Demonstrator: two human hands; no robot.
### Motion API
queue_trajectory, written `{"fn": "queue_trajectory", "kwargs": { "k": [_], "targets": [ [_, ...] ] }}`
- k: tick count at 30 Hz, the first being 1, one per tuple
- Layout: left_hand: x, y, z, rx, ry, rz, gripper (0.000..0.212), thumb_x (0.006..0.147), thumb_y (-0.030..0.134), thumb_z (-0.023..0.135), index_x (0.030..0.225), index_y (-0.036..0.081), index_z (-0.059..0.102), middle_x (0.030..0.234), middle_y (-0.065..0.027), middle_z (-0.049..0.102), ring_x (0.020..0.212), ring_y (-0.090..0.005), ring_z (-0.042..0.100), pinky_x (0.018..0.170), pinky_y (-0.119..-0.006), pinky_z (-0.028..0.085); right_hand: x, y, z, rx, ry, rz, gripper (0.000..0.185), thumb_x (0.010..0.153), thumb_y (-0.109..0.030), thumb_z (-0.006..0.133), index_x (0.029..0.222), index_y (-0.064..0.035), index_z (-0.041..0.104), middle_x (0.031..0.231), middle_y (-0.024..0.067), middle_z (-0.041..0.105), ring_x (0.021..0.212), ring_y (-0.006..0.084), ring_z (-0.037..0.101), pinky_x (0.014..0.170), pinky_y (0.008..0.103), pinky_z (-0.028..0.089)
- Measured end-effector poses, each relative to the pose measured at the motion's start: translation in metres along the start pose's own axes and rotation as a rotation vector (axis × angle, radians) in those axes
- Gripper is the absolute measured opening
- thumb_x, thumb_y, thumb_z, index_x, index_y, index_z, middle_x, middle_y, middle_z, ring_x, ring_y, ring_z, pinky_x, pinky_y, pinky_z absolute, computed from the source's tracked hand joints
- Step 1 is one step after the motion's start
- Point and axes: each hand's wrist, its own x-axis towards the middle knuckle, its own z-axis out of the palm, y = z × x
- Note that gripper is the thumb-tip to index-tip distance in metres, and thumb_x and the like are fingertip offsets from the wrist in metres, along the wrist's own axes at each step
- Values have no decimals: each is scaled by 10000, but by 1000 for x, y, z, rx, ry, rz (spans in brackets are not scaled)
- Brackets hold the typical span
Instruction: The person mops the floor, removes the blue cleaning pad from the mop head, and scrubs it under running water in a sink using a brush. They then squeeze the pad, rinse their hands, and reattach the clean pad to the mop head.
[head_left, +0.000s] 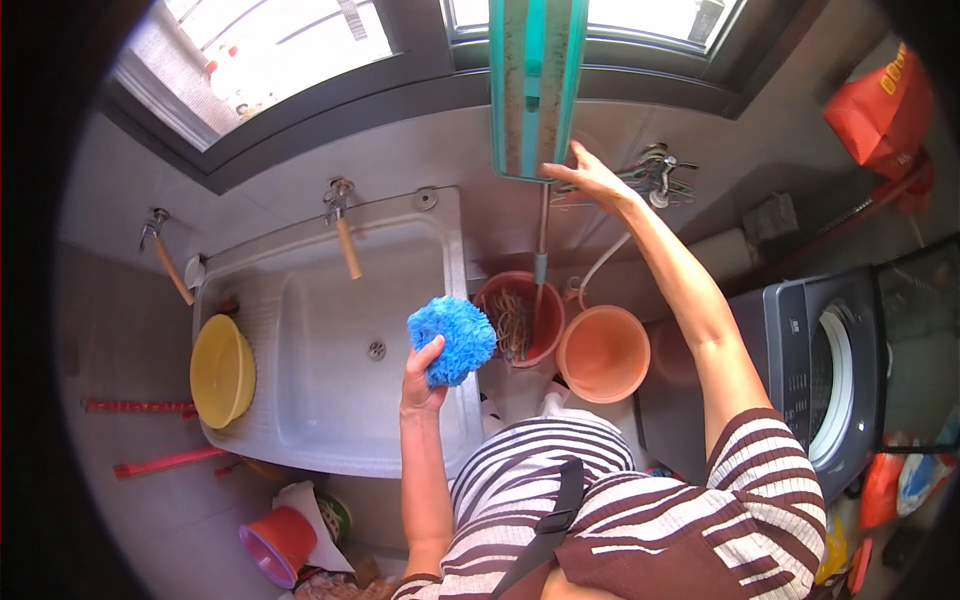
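Observation:
A balled blue microfibre mop pad (452, 339) is in my left hand (424, 379), with the thumb pressed on its pile. My left hand is over the right edge of a metal sink (330, 375). A turquoise flat mop head (532, 97) stands raised in front of the window, its underside facing me and bearing two brownish strips. My right hand (596, 180) grips its lower right corner, thumb in front and the other fingers partly hidden at its edge. From the mop head a metal pole (543, 225) runs down into a reddish bucket (551, 337).
That bucket also contains a string mop (510, 322). Beside it stands an orange bucket (604, 354). A yellow basin (223, 371) rests at the sink's left end, below wall taps (339, 196). To my right is a washing machine (795, 375) with its lid up.

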Motion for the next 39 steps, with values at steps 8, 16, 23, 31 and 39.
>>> {"fn": "queue_trajectory", "kwargs": {
  "k": [8,16,23,31,39],
  "targets": [
    [-4,2,-8,4,13,44,555,753,172,618,1243,42,390,1133,-88,507,1041,-206,514,903,-348,423,-83,-43,72,-390,666,-685,575,710,-200,666,1187,-5,412,1087,160,425,1066,303,432,889,385,387],
    [-8,11,1,27,9,129,448,895,286,446,1257,35,365,1115,-85,511,1039,-172,496,915,-291,388,-110,-22,179,9,-343,-75,581,763,-344,642,1195,-9,446,1072,151,492,1010,233,484,882,336,388],
    [-14,12,-67,-244,271,152,351,816,122,529,1135,-16,482,1067,-85,518,968,-194,525,856,-311,419,-132,-54,195,6,-333,-658,271,614,8,658,877,-7,596,864,83,505,848,202,526,735,296,421],
    [-32,29,-51,791,529,440,374,826,300,551,1049,0,561,951,-89,578,907,-172,547,817,-301,421,-148,-62,214,145,-219,-695,303,587,117,625,842,-47,631,865,85,503,884,215,562,752,297,457],
    [-39,22,-27,43,54,-188,366,870,371,499,993,33,567,892,-54,607,757,-111,581,685,-258,477,-180,-68,232,-546,-418,-1287,113,597,-145,571,705,-113,559,879,60,477,916,230,489,872,420,379]
  ]
}}
